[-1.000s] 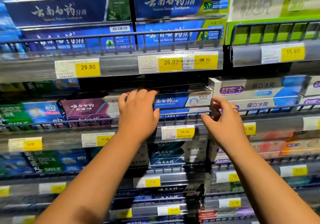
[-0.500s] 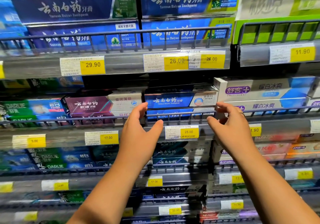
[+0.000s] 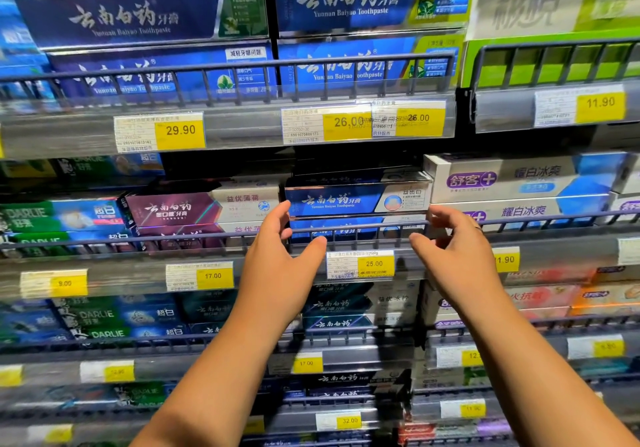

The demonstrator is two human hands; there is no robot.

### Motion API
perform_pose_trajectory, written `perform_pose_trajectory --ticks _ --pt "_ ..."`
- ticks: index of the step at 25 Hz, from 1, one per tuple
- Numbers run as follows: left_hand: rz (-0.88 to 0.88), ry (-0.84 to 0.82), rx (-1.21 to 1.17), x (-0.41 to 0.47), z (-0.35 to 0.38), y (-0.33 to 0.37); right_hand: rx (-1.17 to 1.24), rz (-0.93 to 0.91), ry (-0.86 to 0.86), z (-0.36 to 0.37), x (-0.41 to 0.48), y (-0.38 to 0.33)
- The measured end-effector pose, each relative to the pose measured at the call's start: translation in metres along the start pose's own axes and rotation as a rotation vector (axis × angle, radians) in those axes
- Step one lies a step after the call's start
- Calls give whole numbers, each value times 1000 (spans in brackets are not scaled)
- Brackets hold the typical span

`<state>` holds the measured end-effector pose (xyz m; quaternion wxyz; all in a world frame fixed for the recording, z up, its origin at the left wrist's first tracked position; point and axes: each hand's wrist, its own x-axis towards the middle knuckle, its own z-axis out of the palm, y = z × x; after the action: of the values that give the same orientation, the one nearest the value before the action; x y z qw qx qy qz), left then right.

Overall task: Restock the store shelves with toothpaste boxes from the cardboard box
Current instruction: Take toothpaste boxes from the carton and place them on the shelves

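Nearest, two bare forearms rise from the bottom of the frame. The left hand (image 3: pixel 277 263) and right hand (image 3: pixel 457 259) hold nothing, and their fingers (image 3: pixel 277 211) are loosely spread and slightly curved. They flank a blue toothpaste box (image 3: pixel 343 201) at mid-frame, one at each end; whether they touch it I cannot tell. The box is long, glossy card with square edges. It lies flat on a matching box behind a thin wire rail (image 3: pixel 360 230), above a yellow price tag (image 3: pixel 363 264). This looks like the squaring-up of a box just shelved. The next move would be fetching another from the cardboard box, which is out of sight. Beyond, maroon boxes (image 3: pixel 173 209) sit to its left and white boxes (image 3: pixel 519 180) to its right, with larger blue cartons (image 3: pixel 346 0) across the top of the frame.
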<state>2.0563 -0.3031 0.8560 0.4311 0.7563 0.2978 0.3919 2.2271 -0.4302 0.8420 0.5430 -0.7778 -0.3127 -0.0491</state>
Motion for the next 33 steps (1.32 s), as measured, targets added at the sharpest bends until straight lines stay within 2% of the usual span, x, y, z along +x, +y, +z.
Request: perform_pose_trajectory --ticks 17,26,31,33 --pt "-3 11 -50 0 4 4 85 21 16 1 -1 -1" --pt "-23 25 -173 5 5 2 94 19 11 3 1 0" --pt "59 46 -93 6 7 0 93 13 11 3 1 2" --pt "204 91 122 9 5 1 99 13 16 4 1 3"
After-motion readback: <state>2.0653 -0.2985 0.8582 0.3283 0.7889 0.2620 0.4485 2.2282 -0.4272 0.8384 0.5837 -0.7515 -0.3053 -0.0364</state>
